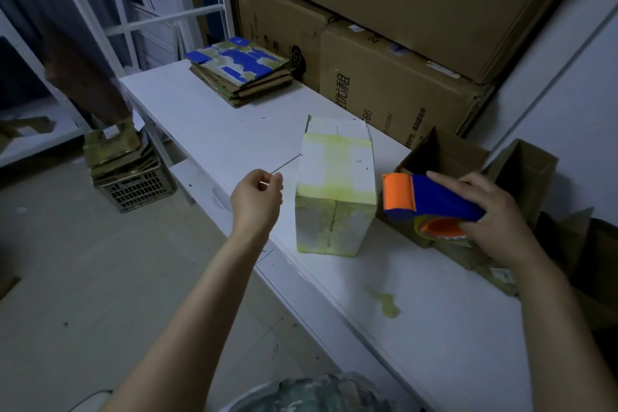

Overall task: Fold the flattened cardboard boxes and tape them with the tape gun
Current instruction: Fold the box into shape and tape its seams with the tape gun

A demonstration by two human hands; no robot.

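So the person's at a white table [200,117], and the box being worked on, a white box [334,191] with yellow-green smears all over it, sits on the tabletop right between their hands. The near end has both flaps folded in and meeting at a seam down the middle; at the far end a couple of flaps look like they're sticking up, though it's hard to see from here. The right hand [495,221] has its fingers wrapped over the tape gun [434,201], a blue one with an orange front plate and an orange core in the roll. It's held just right of the white box, in front of an open brown box [444,150]. The left hand [257,197] hangs in the air just left of the white box, not touching it. Its fingers are curled in with thumb against forefinger, and honestly I can't tell if it's pinching anything. The stack of flattened boxes [240,77] is at the far end of the table, top one patched with blue, well away from both hands. Big brown cartons [401,94] are piled against the wall behind. There's a yellowish scrap [388,304] stuck on the table nearer the person, and down on the floor a plastic crate [133,187] with more flat cardboard heaped on it.
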